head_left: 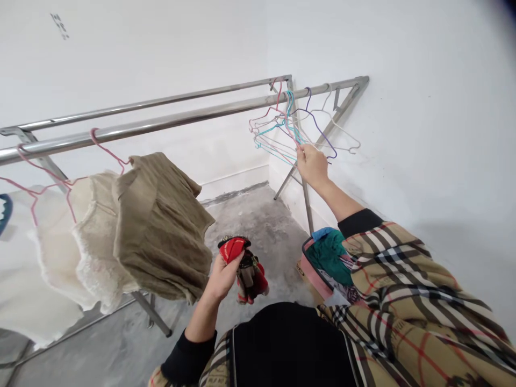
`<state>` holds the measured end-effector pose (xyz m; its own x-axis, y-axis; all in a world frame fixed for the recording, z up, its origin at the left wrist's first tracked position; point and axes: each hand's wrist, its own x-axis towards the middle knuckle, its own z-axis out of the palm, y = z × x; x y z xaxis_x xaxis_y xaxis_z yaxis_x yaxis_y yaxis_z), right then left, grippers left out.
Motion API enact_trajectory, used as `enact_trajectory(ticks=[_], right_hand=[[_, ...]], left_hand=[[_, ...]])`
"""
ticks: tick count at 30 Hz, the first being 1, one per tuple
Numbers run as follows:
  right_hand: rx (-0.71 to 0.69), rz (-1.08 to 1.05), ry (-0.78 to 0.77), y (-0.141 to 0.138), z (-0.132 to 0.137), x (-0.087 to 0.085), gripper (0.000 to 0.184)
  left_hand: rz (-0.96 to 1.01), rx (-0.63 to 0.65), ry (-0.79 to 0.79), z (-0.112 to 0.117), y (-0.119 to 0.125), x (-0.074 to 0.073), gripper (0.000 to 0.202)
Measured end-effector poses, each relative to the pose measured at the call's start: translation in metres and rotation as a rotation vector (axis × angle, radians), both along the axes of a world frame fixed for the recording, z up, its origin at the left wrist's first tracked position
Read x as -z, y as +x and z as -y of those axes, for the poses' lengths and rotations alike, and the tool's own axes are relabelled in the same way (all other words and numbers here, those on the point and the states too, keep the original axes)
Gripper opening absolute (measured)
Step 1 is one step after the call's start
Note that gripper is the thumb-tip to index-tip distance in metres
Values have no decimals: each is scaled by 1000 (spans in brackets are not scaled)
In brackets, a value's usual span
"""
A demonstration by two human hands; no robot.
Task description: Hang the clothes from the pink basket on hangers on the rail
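Note:
My left hand is closed around a bunched red and black patterned garment, which hangs down from the fingers above the floor. My right hand reaches up to the rack and pinches the end of a pink hanger, whose hook is still over the rail. Close around it hang turquoise hangers, a purple hanger and a pale hanger, all without clothes. The palm side of the right hand is hidden.
An olive-brown top hangs on the rail at left, beside a cream lace top and other pale clothes. On the floor at right stands a pink case holding folded clothes. White walls meet in the corner behind the rack's legs.

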<state>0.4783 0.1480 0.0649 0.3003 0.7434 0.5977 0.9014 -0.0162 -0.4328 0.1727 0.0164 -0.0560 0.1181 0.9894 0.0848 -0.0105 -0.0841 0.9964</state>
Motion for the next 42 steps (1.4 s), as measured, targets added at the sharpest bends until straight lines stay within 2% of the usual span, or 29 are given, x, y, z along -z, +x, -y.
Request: enact_trajectory(ticks=[3, 5, 8, 11, 13, 15, 17, 20, 23, 26, 29, 32, 34, 36, 40, 42], right_hand=[[-113, -121, 93, -11, 29, 23, 33], [-203, -250, 173, -25, 59, 53, 32], [-254, -499, 240, -54, 111, 109, 26], [-341, -769, 137, -82, 148, 154, 19], [-470, -974, -29, -94, 158, 167, 20], [-614, -1160, -192, -99, 158, 170, 22], [-720, -1232, -284, -98, 152, 167, 26], [-772, -1129, -356, -96, 143, 165, 33], [-822, -1090, -497, -98, 139, 171, 40], [-960, -1148, -639, -102, 142, 184, 49], [-1063, -1151, -768, -106, 148, 198, 53], [-1054, -1066, -872, -107, 150, 207, 42], [-972, -1004, -838, -102, 148, 206, 35], [-874, -942, -694, -92, 143, 200, 34], [-708, -825, -400, -61, 137, 174, 30], [-633, -773, -316, -47, 138, 158, 28]], left_hand=[[145, -119, -41, -4, 0, 2, 33], [271, -163, -107, -5, -1, 0, 35], [399, -139, -202, -4, -4, -5, 38], [469, -63, -269, -4, -7, -8, 40], [510, -4, -321, -4, -7, -9, 40], [523, 42, -356, -3, -6, -10, 40], [502, 89, -359, -2, -5, -9, 39], [445, 180, -350, -1, -3, -8, 42], [372, 237, -321, 0, -5, -5, 47], [325, 245, -247, -1, -6, -5, 49], [356, 188, -221, -2, -4, -8, 49], [439, 157, -190, -3, -2, -11, 48], [476, 180, -155, -4, -5, -10, 46], [481, 199, -127, -5, -11, -6, 41], [374, 181, -101, -4, -36, 10, 27], [223, 189, -99, -3, -51, 20, 33]])
